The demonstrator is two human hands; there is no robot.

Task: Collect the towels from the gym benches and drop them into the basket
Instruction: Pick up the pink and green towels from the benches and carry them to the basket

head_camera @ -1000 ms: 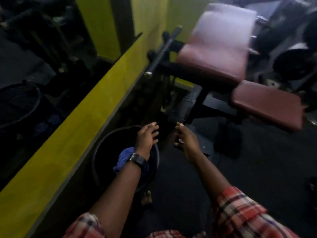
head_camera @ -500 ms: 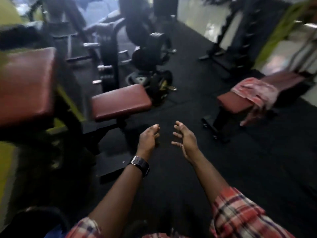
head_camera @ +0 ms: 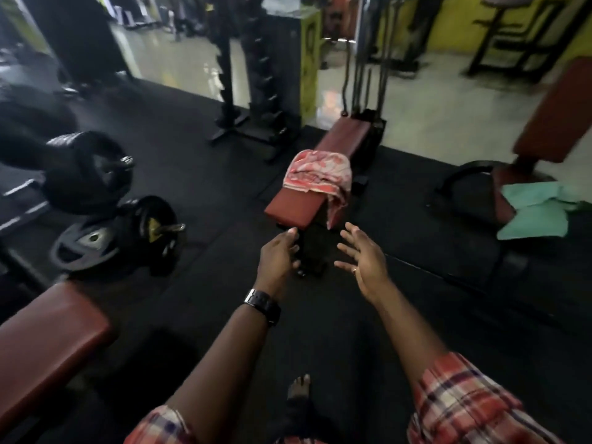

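A red and white patterned towel (head_camera: 318,173) lies draped over a flat maroon bench (head_camera: 293,208) straight ahead, one end hanging off the bench's right side. A green towel (head_camera: 538,209) lies on another maroon bench (head_camera: 503,203) at the right. My left hand (head_camera: 278,256), with a black watch on the wrist, and my right hand (head_camera: 362,254) are both stretched forward, empty, fingers apart, just short of the near end of the middle bench. The basket is out of view.
Black weight plates (head_camera: 86,245) and a loaded bar end (head_camera: 150,232) lie on the floor at the left. A maroon bench pad (head_camera: 45,341) sits close at lower left. A dumbbell rack (head_camera: 256,88) stands beyond. My bare foot (head_camera: 298,387) is on the black rubber floor.
The view has swung right, away from the basket with the blue towel. The bench with the red towel has moved from the right edge to straight ahead and nearer. Both hands stay empty.
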